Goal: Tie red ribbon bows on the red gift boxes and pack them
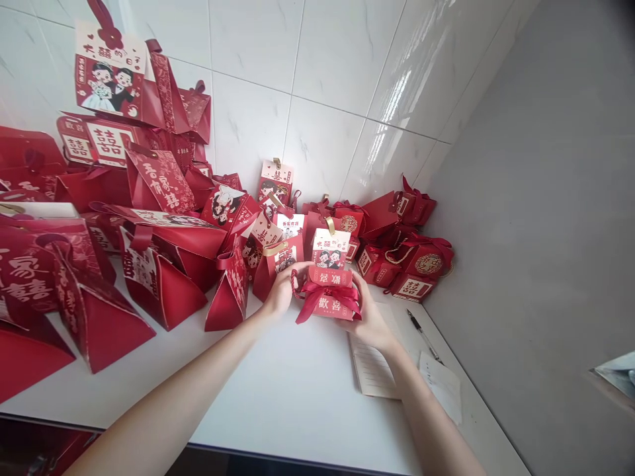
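The left hand and right hand hold a box between them, each grip curled firmly round one side, near other boxes on the table.

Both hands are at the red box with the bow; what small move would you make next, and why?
I'd probably shift the bow-tied box rightward, toward the ribboned boxes near the gray wall: the left hand and right hand hold it from opposite sides, and its red ribbon resembles theirs.
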